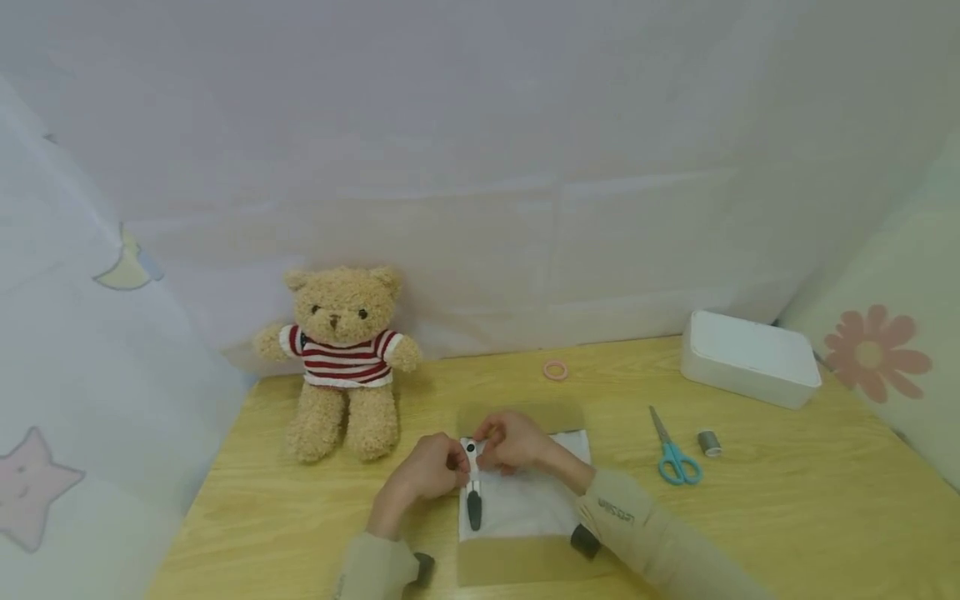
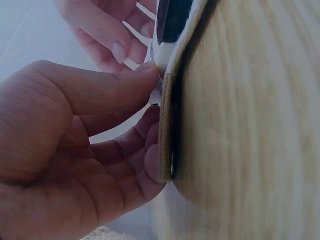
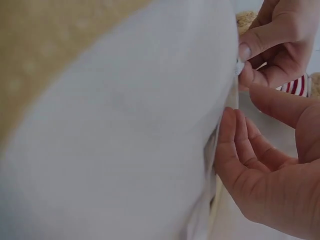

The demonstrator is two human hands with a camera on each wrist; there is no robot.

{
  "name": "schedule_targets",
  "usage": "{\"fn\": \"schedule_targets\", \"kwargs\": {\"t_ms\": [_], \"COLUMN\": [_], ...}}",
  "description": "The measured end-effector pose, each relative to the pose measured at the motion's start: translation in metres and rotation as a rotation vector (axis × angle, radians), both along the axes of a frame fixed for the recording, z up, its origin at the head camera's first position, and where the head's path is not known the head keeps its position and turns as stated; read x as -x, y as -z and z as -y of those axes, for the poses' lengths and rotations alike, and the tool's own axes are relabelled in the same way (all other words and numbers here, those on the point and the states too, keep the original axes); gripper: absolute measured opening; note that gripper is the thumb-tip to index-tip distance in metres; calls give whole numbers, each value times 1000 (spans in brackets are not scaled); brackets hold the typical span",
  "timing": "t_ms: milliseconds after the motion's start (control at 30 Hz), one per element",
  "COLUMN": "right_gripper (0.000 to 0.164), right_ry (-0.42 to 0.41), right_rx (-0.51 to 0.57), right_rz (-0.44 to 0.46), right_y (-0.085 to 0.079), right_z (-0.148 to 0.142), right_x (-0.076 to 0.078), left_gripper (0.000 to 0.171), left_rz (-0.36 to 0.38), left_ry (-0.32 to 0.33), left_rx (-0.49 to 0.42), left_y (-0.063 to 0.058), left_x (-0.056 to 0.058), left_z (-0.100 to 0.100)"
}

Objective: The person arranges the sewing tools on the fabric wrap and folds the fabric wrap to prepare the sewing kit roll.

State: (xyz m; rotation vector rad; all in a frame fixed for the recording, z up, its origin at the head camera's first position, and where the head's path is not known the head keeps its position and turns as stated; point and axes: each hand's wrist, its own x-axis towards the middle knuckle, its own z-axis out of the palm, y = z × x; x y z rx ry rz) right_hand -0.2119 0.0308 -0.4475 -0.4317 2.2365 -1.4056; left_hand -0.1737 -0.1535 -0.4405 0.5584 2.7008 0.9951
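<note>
We are seeing left hand (image 1: 433, 468) pinching clip (image 1: 474, 495) at left edge of white cloth (image 1: 532, 507), likely steadying it; right hand (image 1: 517, 442) lying loosely open there, contact being unclear to us. Scissors (image 1: 671, 451) lying right of cloth, presumably leaving hands room.

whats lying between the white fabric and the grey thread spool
In the head view, blue-handled scissors lie on the wooden table between the white fabric and the grey thread spool, closer to the spool.
</note>
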Motion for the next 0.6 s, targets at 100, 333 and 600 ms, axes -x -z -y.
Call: {"fn": "schedule_targets", "kwargs": {"t_ms": [100,333,600], "right_gripper": [25,26,24], "right_ry": [3,4,87], "right_rx": [3,61,34], "right_rz": [-28,-62,-164], "right_y": [-5,-25,-39], "right_z": [-8,-47,-108], "right_x": [-3,-9,-15], "left_gripper": [11,12,9], "left_rz": [-2,-75,-119], "left_ry": [0,20,52], "left_rx": [5,-13,-45], "left_y": [1,-1,-8], "left_x": [0,1,1], "left_z": [1,2,-7]}}
